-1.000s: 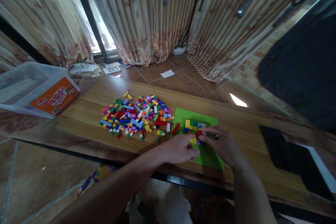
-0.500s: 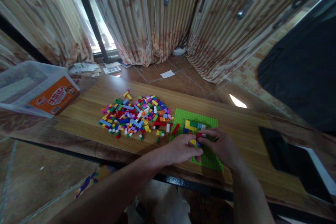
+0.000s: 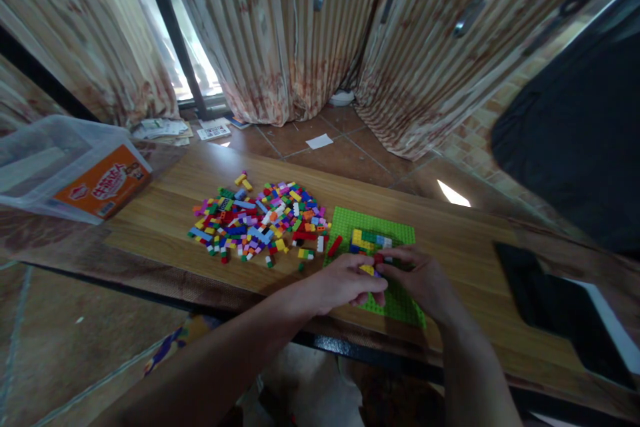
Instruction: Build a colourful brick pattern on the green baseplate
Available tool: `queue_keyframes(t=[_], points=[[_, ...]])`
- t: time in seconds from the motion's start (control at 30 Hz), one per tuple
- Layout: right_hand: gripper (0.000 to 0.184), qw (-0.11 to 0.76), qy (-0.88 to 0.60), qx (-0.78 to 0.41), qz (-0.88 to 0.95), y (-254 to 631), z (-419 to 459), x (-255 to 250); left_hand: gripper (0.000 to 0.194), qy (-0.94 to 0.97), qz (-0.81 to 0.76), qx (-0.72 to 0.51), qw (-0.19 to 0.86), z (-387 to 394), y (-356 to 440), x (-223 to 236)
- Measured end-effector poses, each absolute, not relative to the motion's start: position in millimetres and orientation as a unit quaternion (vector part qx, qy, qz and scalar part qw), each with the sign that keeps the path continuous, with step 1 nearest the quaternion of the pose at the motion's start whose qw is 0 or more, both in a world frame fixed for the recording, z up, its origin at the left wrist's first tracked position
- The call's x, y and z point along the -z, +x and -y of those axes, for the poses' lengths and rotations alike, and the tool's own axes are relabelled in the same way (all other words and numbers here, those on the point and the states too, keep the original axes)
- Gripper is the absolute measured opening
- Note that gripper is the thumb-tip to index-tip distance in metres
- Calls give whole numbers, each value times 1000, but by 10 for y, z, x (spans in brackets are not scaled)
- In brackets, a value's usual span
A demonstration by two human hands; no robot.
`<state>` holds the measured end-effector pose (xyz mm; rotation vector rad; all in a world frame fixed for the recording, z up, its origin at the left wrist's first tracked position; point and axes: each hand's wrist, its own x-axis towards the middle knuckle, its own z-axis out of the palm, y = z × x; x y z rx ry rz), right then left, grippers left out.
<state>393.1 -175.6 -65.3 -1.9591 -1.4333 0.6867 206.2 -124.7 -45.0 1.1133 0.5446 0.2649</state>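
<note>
Over the green baseplate (image 3: 345, 217) my two hands meet. My right hand (image 3: 423, 280) pinches a small red brick (image 3: 379, 258) between thumb and fingertips. My left hand (image 3: 347, 283) comes in from the left, its thumb and index finger closed about a yellow brick (image 3: 368, 269), with a bit of purple beside it. Whether these pieces are joined to the plate or held off it I cannot tell, since the fingers cover much of them. Just behind, yellow, green and blue bricks form a low joined block (image 3: 364, 240) on the plate.
A loose pile of many-coloured bricks (image 3: 260, 220) covers the table left of the plate. One long red brick (image 3: 335, 245) lies at the plate's left edge. A clear plastic tub (image 3: 100, 173) with an orange label stands far left. Dark flat objects (image 3: 535, 287) lie at right.
My left hand's fingers have shifted slightly around the yellow brick. My right hand keeps its pinch on the red brick, almost in the same place.
</note>
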Motion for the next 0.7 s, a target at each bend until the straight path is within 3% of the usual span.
queue_keyframes(t=[0.23,0.7], points=[[28,345,-726,-282,525,3917,1746,633,27,432,-265,-133,852,1237,2047,444],[27,282,-736,-235,570,3923,1786,616,31,435,-260,-121,853,1243,2047,459]])
